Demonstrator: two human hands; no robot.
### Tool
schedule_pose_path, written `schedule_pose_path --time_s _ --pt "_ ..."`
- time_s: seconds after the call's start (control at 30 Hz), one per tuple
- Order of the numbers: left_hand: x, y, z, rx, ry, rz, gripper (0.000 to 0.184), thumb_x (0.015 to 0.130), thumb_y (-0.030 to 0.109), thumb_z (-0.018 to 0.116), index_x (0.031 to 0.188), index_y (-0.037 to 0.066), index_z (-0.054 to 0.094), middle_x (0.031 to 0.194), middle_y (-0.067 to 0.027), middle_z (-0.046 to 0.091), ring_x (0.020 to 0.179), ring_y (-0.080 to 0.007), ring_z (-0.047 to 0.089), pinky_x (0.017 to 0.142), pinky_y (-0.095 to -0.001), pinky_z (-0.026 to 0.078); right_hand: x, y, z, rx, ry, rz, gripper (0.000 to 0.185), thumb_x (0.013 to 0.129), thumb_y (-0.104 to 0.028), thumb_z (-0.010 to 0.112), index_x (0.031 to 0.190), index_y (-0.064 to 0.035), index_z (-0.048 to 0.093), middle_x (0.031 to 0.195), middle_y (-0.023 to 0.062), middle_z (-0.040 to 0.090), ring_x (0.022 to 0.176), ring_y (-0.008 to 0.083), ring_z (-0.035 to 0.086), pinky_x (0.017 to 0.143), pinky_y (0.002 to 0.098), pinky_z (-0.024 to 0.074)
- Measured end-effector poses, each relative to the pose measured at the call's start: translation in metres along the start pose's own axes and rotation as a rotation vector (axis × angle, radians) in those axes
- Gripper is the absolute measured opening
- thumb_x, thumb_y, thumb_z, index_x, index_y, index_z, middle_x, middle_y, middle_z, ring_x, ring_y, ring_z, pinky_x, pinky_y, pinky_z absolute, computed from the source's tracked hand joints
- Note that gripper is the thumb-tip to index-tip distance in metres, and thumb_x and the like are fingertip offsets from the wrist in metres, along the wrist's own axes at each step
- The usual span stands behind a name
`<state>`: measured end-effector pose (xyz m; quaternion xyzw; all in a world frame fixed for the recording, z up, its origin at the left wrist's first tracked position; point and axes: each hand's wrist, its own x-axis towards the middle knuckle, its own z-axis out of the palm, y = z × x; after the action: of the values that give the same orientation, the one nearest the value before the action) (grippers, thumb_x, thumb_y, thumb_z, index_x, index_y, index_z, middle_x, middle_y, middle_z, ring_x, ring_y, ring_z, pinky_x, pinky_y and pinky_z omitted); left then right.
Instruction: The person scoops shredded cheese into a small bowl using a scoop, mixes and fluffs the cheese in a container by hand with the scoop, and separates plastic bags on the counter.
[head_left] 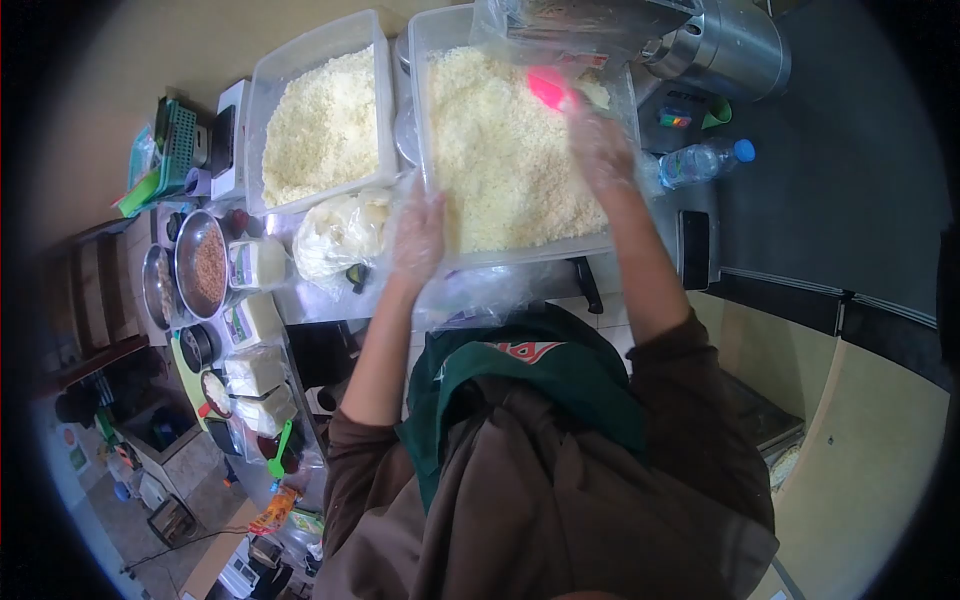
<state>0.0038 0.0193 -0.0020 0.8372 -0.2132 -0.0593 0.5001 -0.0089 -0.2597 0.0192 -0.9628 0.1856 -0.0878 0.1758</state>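
A clear plastic bin (pixel 530 250) stands in front of me, filled with pale grated cheese or similar crumbs (pixel 500 160). My right hand (pixel 600 150), in a thin clear glove and slightly blurred, is closed round a bright pink scraper (pixel 548 88) over the bin's far right part. My left hand (pixel 418 235), gloved too, grips the bin at its near left corner; its fingertips are partly hard to make out. Beside it lies a clear plastic bag (pixel 340 235) with white contents. A second clear bin (pixel 385 110) of the same pale crumbs stands to the left.
A metal machine (pixel 725 50) overhangs the bin's far right corner. Right of the bin are a water bottle (pixel 700 162) and a phone (pixel 693 250). Metal bowls (pixel 203 265), wrapped white blocks (pixel 255 320) and a green spatula (pixel 281 450) line the left side. A black handle (pixel 588 287) shows below the bin.
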Motion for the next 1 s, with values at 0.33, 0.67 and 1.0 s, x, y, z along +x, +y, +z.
schedule_pose_path --time_s 0.33,0.67,1.0 --pt "-0.002 0.016 0.018 -0.046 0.101 -0.306 0.051 0.099 0.023 0.042 0.143 0.000 0.031 0.115 -0.0308 0.057 0.105 -0.0395 0.057 0.092 -0.0428 0.040 -0.051 -0.057 -0.067 0.109 -0.360 0.146 0.047 0.098 -0.045 0.033 0.126 -0.0144 0.056 0.092 0.0198 0.066 0.092 0.0371 0.063 0.082 0.0465 0.0482" --pt "0.000 0.015 0.016 -0.092 0.085 -0.305 0.050 0.099 0.024 0.042 0.141 -0.002 0.034 0.126 -0.0303 0.052 0.118 -0.0397 0.051 0.099 -0.0405 0.037 -0.029 -0.020 -0.047 0.115 -0.420 0.087 0.051 0.093 -0.049 0.042 0.127 -0.0133 0.056 0.099 0.0230 0.065 0.095 0.0396 0.062 0.087 0.0450 0.0468" --pt "-0.001 0.009 0.020 -0.083 0.110 -0.219 0.051 0.098 0.023 0.043 0.141 -0.003 0.033 0.132 -0.0286 0.048 0.123 -0.0381 0.047 0.103 -0.0397 0.034 -0.059 -0.015 -0.079 0.046 -0.301 0.211 0.042 0.093 -0.045 0.047 0.112 -0.0114 0.063 0.097 0.0232 0.064 0.094 0.0416 0.059 0.080 0.0465 0.0463"
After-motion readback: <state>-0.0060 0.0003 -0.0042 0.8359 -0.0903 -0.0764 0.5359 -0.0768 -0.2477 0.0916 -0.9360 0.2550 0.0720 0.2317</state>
